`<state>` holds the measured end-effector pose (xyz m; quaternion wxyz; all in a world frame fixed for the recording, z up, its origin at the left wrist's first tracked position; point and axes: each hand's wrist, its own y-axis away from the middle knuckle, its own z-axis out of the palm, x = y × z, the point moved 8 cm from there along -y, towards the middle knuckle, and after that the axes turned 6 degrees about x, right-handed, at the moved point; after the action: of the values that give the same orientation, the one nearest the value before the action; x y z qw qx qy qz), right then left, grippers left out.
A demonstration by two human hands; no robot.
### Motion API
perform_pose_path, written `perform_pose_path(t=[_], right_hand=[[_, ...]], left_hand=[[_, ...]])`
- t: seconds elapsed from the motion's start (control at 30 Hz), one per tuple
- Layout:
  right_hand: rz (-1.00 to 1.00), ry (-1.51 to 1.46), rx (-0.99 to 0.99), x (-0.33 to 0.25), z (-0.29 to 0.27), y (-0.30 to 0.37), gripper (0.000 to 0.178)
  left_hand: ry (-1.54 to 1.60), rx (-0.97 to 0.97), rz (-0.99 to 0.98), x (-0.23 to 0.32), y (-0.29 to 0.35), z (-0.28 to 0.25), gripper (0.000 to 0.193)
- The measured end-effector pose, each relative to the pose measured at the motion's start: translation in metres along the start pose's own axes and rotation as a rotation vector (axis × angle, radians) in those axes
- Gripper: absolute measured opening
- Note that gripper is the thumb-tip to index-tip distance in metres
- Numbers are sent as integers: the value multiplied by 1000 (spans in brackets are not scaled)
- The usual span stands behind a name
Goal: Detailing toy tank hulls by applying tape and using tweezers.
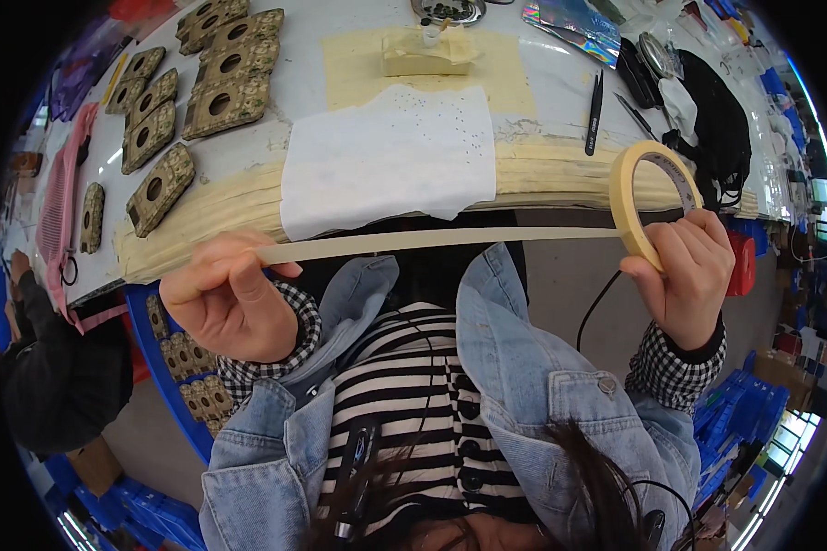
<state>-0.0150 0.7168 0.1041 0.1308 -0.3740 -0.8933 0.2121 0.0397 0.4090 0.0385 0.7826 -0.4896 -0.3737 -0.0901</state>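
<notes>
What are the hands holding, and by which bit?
A pale yellow, ring-shaped roll of paper tape: the right hand grips the roll's lower edge, while the left hand pinches the end of its stretched strip.

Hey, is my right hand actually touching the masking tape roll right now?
Touching. The head view shows it plainly: the right hand clasps the lower part of the masking tape roll, overlapping its rim with no gap between.
</notes>
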Motion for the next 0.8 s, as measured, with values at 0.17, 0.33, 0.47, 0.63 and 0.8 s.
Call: perform_pose_path(t=[0.17, 0.33, 0.47, 0.63, 0.8], right_hand=[[98, 107, -6, 2, 6, 1, 46], [10, -6, -57, -6, 11, 2, 44], [-5, -80, -40, -17, 15, 2, 44], [51, 0, 64, -16, 9, -5, 44], [-38, -46, 69, -10, 9, -4, 42]], left_hand=[[47, -72, -113, -1, 17, -2, 39], [-151, -255, -502, -23, 20, -23, 25], [-230, -292, -745, -29, 21, -38, 13], [-237, -256, -691, -18, 11, -48, 10], [-237, -231, -662, -18, 2, -56, 9]])
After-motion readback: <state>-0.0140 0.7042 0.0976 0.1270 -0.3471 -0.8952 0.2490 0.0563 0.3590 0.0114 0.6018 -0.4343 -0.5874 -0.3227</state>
